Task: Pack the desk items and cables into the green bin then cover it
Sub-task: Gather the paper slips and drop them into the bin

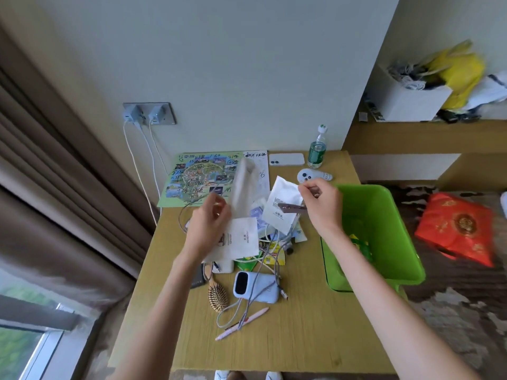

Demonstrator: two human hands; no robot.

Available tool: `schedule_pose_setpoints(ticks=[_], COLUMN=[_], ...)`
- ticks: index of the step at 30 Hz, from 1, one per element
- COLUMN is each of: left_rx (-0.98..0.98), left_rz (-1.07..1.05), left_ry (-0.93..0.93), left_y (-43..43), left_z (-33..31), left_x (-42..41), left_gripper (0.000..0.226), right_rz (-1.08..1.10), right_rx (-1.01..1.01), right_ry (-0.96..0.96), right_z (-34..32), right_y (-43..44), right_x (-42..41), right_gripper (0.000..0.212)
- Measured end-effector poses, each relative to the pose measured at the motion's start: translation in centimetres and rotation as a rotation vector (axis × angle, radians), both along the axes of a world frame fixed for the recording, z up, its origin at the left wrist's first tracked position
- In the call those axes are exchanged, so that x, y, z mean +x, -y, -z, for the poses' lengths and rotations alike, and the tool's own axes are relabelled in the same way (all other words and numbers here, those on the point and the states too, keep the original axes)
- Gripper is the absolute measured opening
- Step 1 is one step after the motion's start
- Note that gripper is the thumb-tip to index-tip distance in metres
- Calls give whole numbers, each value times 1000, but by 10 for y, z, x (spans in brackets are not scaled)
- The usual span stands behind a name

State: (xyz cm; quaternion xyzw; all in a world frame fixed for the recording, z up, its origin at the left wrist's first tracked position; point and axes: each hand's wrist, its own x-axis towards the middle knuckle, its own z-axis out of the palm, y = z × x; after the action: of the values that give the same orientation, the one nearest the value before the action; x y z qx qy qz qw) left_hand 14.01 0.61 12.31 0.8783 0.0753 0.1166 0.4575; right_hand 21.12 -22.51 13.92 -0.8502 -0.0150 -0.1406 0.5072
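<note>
L hand [211, 223] fingers [219, 205] grip flat paper packets [242, 239]; R hand [322, 205] pinches white pouch [282, 198].

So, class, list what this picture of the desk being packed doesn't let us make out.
Head view throughout.
1. Green bin contents: mostly hidden behind the right forearm.
2. Print on the white pouch pinched by the right hand: too small to read.
3. Tall paper sleeve in the left hand: motion-blurred.
4. Shoes: cut off by the bottom edge.
</note>
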Motion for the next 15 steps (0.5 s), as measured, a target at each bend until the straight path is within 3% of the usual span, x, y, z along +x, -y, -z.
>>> schedule_pose_setpoints(ticks=[5, 11, 13, 15], left_rx=[-184, -206, -144, 43], left_rz=[139, 238, 280, 312], left_ry=[36, 14, -65, -198], left_y=[78, 185, 210, 225], left_z=[4, 16, 26, 38], left_x=[33, 55, 55, 56], left_gripper=[16, 15, 13, 16], right_rz=[291, 608, 591, 499], right_rx=[121, 64, 30, -61], right_ry=[28, 27, -30, -147], right_z=[-7, 8, 20, 35], right_y=[77, 153, 160, 164], right_x=[4, -3, -5, -5], right_gripper=[7, 10, 9, 8])
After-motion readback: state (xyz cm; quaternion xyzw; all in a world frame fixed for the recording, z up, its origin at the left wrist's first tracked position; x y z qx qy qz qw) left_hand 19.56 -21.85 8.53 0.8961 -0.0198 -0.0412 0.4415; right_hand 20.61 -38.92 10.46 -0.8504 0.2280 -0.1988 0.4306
